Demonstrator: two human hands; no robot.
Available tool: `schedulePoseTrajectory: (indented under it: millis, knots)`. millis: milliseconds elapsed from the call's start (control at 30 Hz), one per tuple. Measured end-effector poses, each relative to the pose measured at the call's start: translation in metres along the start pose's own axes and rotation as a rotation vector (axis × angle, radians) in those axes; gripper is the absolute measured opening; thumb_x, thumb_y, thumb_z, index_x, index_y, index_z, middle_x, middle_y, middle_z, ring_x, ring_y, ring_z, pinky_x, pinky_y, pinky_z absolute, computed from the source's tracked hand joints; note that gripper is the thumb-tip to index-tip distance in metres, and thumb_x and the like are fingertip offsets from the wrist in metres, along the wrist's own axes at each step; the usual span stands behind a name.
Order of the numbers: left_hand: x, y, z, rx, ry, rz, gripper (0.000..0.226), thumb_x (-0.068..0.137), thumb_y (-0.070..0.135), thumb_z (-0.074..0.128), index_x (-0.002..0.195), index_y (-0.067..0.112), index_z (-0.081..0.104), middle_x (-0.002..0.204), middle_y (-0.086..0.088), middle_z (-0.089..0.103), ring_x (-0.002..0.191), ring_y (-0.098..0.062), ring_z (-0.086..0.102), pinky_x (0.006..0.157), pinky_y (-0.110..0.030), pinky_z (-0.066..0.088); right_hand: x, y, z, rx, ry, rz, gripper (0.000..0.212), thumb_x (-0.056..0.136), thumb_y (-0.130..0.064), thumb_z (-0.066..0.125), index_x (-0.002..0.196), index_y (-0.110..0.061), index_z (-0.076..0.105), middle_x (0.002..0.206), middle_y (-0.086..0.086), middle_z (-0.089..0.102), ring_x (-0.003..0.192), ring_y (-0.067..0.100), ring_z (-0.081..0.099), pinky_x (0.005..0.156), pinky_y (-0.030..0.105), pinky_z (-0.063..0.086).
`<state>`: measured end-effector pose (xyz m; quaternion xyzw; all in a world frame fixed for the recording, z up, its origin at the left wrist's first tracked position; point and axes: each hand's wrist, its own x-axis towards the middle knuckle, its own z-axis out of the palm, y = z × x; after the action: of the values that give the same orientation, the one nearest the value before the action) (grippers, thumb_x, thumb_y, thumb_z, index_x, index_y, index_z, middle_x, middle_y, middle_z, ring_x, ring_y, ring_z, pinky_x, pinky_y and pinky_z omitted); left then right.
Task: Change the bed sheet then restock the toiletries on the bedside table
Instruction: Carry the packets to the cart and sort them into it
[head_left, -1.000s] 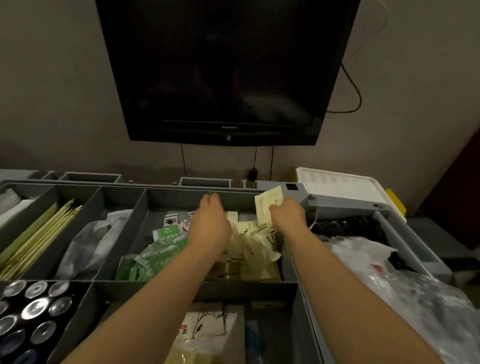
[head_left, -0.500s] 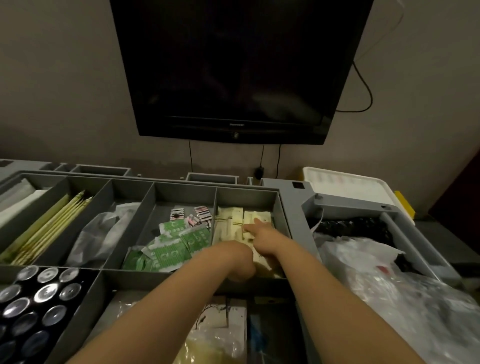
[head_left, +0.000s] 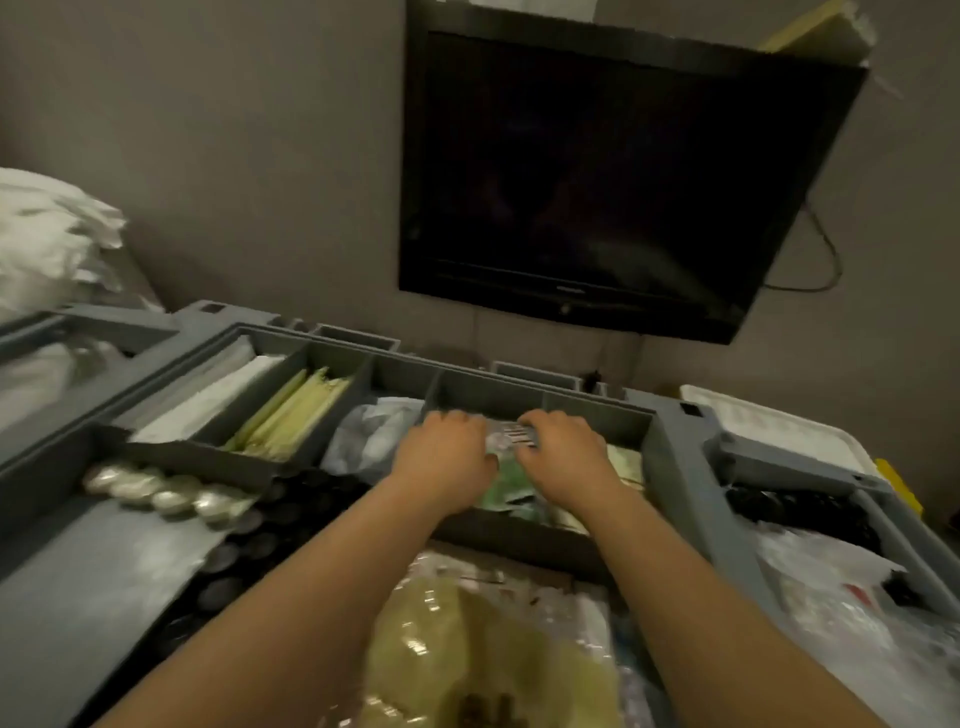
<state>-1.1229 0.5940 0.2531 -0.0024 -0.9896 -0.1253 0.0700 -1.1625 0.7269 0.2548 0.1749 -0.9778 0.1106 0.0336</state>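
Observation:
A grey housekeeping cart tray (head_left: 670, 467) with several compartments holds the toiletries. Both my hands reach into the compartment of green sachets (head_left: 501, 483). My left hand (head_left: 447, 454) has its fingers curled down into the sachets, and what it holds is hidden. My right hand (head_left: 566, 452) pinches a small black-and-white striped sachet (head_left: 521, 434) at its fingertips, between the two hands. Cream-coloured packets (head_left: 626, 462) lie in the compartment just right of my right hand. The picture is motion-blurred.
Yellow-green wrapped sticks (head_left: 291, 410) and a clear plastic bag (head_left: 374, 431) fill the compartments to the left. Silver-capped items (head_left: 166, 491) lie lower left. A yellowish bag (head_left: 467, 649) sits under my arms. A wall TV (head_left: 597, 182) hangs ahead, white linen (head_left: 47, 244) is piled far left.
My head turned left, bringing the linen pile into view. Both hands moved from the cream packets' compartment to the green sachets' one, and the right hand now has a striped sachet.

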Motion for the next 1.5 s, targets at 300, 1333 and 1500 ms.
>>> schedulePoseTrajectory:
  millis: [300,1333,1500]
  knots:
    - [-0.247,-0.271,-0.114,0.222,0.151,-0.657,0.037,0.095,0.038,0.041,0.119,0.015,0.059,0.129,-0.009,0.049,0.119,-0.03,0.042,0.096,-0.038,0.039,-0.053,-0.384,0.035,0.214,-0.023,-0.678,0.036,0.094,-0.031,0.047,0.128,-0.019,0.054,0.13,0.009,0.053,0.118,0.03,0.048,0.097,0.038,0.041]
    - [-0.615,-0.869,-0.282,0.058,0.172,-1.538,0.045,0.096,0.031,0.041,0.139,0.017,0.039,0.138,-0.006,0.042,0.127,-0.027,0.037,0.104,-0.042,0.037,-0.131,-1.14,0.247,0.175,-0.458,-1.334,0.04,0.095,-0.034,0.048,0.133,-0.022,0.048,0.138,0.002,0.042,0.122,0.025,0.044,0.101,0.043,0.041]
    - [-0.605,-0.995,-0.346,0.127,0.247,-1.413,0.043,0.096,0.033,0.044,0.136,0.018,0.041,0.135,-0.006,0.044,0.126,-0.027,0.038,0.102,-0.042,0.038,-0.104,-1.2,0.316,0.037,-0.61,-1.146,0.043,0.097,-0.034,0.045,0.138,-0.022,0.042,0.139,0.003,0.041,0.125,0.024,0.042,0.104,0.04,0.036]
